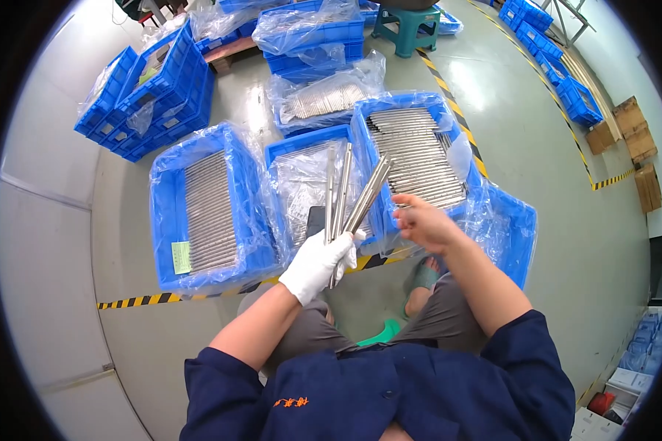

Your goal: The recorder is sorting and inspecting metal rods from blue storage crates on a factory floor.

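My left hand (318, 262), in a white glove, is closed round several shiny metal rods (368, 192). They fan out upward, with some ends poking out below the fist. Bare and ungloved, my right hand (425, 224) hovers at the near edge of the right blue crate (390, 234); its fingers are loosely bent and apart, with nothing visible in them. Rows of metal rods (419, 158) lie in that crate on plastic film. Below the held rods sits the middle blue crate (276, 152), and a dark flat object (315, 220) there is partly hidden by the glove.
To the left, a blue crate (167, 187) holds more rods and a green label (181, 257). Another film-covered crate (324, 103) stands beyond. Stacked crates (176, 110) rise at far left; a green stool (407, 33) is at the back. An overlapping blue crate (521, 235) sits right.
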`<state>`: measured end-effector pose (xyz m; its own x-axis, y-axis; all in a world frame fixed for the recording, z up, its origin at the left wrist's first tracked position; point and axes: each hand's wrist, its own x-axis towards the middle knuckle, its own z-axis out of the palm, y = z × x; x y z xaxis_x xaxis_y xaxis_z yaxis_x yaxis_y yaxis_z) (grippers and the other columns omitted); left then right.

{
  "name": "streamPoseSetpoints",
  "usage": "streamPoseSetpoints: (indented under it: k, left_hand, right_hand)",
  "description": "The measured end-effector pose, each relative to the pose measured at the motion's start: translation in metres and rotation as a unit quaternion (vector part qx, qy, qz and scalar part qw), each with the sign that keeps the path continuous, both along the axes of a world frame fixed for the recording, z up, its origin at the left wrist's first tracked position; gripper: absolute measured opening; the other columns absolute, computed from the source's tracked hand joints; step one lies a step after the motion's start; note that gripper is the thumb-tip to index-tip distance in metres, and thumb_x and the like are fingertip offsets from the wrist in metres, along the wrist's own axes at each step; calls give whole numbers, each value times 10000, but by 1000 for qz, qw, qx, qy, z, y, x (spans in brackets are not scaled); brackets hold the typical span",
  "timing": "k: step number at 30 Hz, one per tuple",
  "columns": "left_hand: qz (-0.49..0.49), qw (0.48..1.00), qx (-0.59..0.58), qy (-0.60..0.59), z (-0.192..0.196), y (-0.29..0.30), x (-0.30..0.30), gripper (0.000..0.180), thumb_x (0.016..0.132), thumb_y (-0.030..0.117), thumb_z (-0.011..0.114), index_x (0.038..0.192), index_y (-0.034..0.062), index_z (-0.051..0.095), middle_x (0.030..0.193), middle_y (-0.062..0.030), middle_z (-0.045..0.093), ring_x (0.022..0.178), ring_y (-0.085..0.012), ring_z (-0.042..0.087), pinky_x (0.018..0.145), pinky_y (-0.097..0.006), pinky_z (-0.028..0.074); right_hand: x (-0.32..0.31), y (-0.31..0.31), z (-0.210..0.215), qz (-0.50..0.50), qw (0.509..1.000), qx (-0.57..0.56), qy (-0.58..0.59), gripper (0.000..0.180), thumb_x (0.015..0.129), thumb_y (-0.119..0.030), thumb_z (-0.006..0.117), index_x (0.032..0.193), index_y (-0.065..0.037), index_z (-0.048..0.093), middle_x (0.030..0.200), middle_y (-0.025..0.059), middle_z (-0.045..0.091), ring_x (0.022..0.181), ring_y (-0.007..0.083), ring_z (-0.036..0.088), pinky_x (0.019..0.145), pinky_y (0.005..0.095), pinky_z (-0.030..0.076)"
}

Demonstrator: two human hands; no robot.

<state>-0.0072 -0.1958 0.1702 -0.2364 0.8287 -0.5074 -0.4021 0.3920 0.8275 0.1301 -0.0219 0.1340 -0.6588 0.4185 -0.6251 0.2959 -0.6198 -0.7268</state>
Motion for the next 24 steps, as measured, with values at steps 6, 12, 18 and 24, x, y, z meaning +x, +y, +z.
streamPoseSetpoints:
  k: [6,12,18,24]
  left_hand:
    - [34,999,-1,2,1,-1,-3,343,827,309,538,937,-12,585,660,-1,540,521,-64,464,450,-199,354]
    - [-5,1000,8,-14,4,-1,-4,246,772,229,617,852,-2,595,687,-57,597,550,-83,501,505,-210,395]
    - [25,999,19,5,2,-7,-4,223,758,182,628,866,-8,583,732,-84,616,664,-130,583,586,-234,444]
    - [20,1000,22,8,3,-5,-3,229,761,205,624,853,-3,593,737,-80,619,613,-109,554,550,-223,423]
  right_hand:
    - [-12,-30,9,338,808,484,4,423,721,59,394,1094,-77,540,921,141,595,791,197,586,715,305,459]
    - [-12,-11,39,236,912,331,-60,362,775,16,438,1113,-75,530,835,97,606,733,117,578,651,266,465]
    - [-3,12,48,-69,945,32,320,318,884,-97,441,1190,-9,444,1109,120,534,974,205,562,824,300,463]
    - [-2,5,53,-58,957,143,245,321,876,-81,456,1187,-2,448,1106,119,535,982,201,559,836,288,458]
